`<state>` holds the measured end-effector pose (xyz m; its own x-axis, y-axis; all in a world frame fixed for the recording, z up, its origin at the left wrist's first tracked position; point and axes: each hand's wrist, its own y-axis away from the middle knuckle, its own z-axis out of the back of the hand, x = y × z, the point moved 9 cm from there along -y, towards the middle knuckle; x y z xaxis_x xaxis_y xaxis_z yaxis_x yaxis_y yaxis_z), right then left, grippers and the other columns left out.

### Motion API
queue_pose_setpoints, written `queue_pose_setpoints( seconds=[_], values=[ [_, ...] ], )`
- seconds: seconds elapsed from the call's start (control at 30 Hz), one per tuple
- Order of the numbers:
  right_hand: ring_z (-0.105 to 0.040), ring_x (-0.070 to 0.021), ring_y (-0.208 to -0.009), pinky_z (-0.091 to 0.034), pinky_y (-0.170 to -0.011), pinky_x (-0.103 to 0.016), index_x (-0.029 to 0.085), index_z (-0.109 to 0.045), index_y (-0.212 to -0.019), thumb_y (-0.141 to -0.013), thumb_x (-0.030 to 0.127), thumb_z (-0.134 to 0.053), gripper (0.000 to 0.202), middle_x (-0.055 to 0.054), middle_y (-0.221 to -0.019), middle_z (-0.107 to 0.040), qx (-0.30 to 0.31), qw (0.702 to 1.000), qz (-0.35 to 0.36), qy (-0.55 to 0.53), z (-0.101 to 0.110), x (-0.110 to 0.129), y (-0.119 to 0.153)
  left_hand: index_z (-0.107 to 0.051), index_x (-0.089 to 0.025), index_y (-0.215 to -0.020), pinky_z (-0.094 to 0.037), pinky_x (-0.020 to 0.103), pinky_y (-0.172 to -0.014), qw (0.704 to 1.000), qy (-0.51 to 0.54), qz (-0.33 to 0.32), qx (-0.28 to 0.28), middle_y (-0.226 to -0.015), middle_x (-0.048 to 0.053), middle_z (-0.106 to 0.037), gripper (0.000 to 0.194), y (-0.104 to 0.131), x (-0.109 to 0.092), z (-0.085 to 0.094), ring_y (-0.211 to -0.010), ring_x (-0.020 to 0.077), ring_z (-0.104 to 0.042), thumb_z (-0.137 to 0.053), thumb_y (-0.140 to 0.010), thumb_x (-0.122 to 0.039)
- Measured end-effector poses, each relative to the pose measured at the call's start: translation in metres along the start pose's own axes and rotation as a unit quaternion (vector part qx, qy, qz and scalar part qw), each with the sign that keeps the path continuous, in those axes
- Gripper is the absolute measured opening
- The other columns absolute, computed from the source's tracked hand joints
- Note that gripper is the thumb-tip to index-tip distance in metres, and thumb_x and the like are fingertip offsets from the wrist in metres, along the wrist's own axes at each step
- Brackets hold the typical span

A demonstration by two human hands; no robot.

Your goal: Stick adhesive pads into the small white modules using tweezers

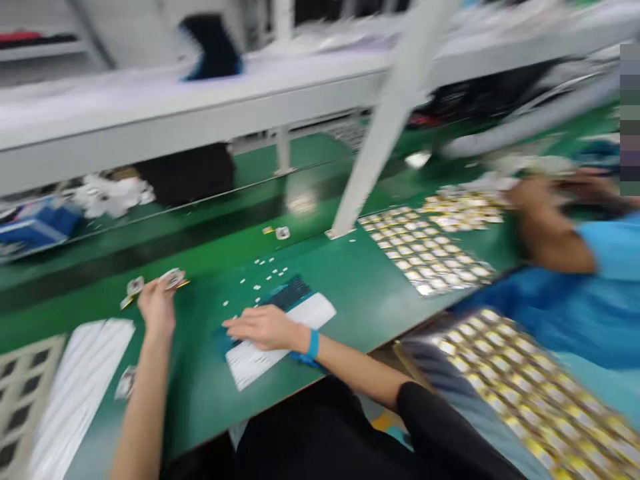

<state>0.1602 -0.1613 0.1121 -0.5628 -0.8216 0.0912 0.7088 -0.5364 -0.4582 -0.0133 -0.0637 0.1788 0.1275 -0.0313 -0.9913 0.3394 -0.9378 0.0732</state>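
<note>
Over the green bench, my left hand (157,308) pinches a small silver-white part with a yellow tab (173,277). A similar part (135,287) lies just left of those fingers, and another (126,383) is near my forearm. My right hand (267,327), with a blue band on the wrist, lies with fingers stretched out over a white sheet (313,312) with faint printed marks. A dark teal-edged piece (293,293) sits beneath that sheet. Several tiny white pieces (270,270) are scattered beyond it. Blur hides fine detail.
A slanted white post (375,147) rises from the green bench (320,373) under a white shelf (190,113). White strips (83,393) and a beige tray (25,400) lie left. Rows of parts (425,250) stand right, near a co-worker's arm (555,233); another filled tray (540,393) is lower.
</note>
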Motion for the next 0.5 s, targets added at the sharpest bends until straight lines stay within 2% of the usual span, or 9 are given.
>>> queue_pose_setpoints(
  seconds=[0.07, 0.13, 0.17, 0.27, 0.33, 0.43, 0.5],
  values=[
    [-0.069, -0.0167, -0.116, -0.059, -0.097, -0.028, 0.021, -0.072, -0.105, -0.107, 0.017, -0.054, 0.019, 0.000, -0.142, -0.075, -0.065, 0.996, 0.026, -0.064, 0.001, 0.005, 0.000, -0.063, -0.012, -0.086, -0.058, 0.027, -0.070, 0.997, 0.004, 0.068, -0.029, -0.082, 0.006, -0.074, 0.012, -0.004, 0.053, 0.017, -0.067, 0.0137, -0.071, -0.058, -0.097, -0.012],
    [-0.067, -0.0196, -0.117, -0.059, -0.099, -0.032, 0.021, -0.068, -0.105, -0.110, 0.016, -0.046, 0.023, -0.004, -0.134, -0.078, -0.129, 0.982, 0.035, -0.130, 0.009, 0.005, 0.002, -0.065, -0.014, -0.092, -0.060, 0.030, -0.069, 0.994, 0.036, 0.103, 0.000, -0.083, 0.008, -0.079, 0.006, 0.011, 0.093, 0.028, -0.062, 0.0174, -0.074, -0.067, -0.088, -0.019],
    [-0.066, -0.0206, -0.117, -0.058, -0.099, -0.035, 0.021, -0.066, -0.107, -0.110, 0.016, -0.044, 0.024, -0.006, -0.130, -0.079, -0.139, 0.979, 0.034, -0.148, 0.010, 0.004, 0.003, -0.067, -0.015, -0.098, -0.061, 0.031, -0.069, 0.992, 0.054, 0.107, 0.026, -0.084, 0.008, -0.080, 0.019, 0.026, 0.104, 0.031, -0.060, 0.0187, -0.074, -0.075, -0.084, -0.025],
    [-0.069, -0.0176, -0.098, -0.059, -0.085, -0.030, 0.021, -0.060, -0.108, -0.111, 0.012, -0.039, 0.023, -0.007, -0.109, -0.079, -0.163, 0.967, -0.006, -0.193, 0.012, -0.002, 0.007, -0.070, -0.017, -0.109, -0.064, 0.032, -0.071, 0.985, 0.065, 0.109, 0.120, -0.082, 0.006, -0.082, 0.047, 0.078, 0.119, 0.031, -0.057, 0.0191, -0.075, -0.092, -0.076, -0.043],
    [-0.069, -0.0152, -0.085, -0.056, -0.073, -0.026, 0.020, -0.059, -0.116, -0.111, 0.013, -0.040, 0.021, -0.005, -0.100, -0.075, -0.165, 0.965, -0.039, -0.198, 0.009, -0.003, 0.009, -0.071, -0.017, -0.110, -0.065, 0.032, -0.071, 0.983, 0.055, 0.110, 0.135, -0.080, 0.004, -0.081, 0.051, 0.103, 0.123, 0.033, -0.058, 0.0199, -0.077, -0.093, -0.079, -0.051],
    [-0.068, -0.0128, -0.074, -0.048, -0.059, -0.024, 0.019, -0.059, -0.132, -0.112, 0.023, -0.048, 0.023, -0.002, -0.096, -0.073, -0.155, 0.971, -0.047, -0.174, 0.004, 0.006, 0.011, -0.069, -0.019, -0.112, -0.066, 0.030, -0.067, 0.985, 0.051, 0.097, 0.135, -0.081, 0.002, -0.081, 0.049, 0.121, 0.125, 0.034, -0.059, 0.0198, -0.079, -0.088, -0.085, -0.055],
    [-0.067, -0.0109, -0.071, -0.044, -0.055, -0.025, 0.021, -0.062, -0.134, -0.112, 0.027, -0.051, 0.025, 0.000, -0.097, -0.074, -0.148, 0.978, -0.023, -0.143, 0.003, 0.016, 0.011, -0.069, -0.019, -0.113, -0.066, 0.029, -0.063, 0.984, 0.038, 0.087, 0.149, -0.084, 0.003, -0.082, 0.048, 0.126, 0.126, 0.031, -0.061, 0.0200, -0.079, -0.086, -0.088, -0.056]
  ],
)
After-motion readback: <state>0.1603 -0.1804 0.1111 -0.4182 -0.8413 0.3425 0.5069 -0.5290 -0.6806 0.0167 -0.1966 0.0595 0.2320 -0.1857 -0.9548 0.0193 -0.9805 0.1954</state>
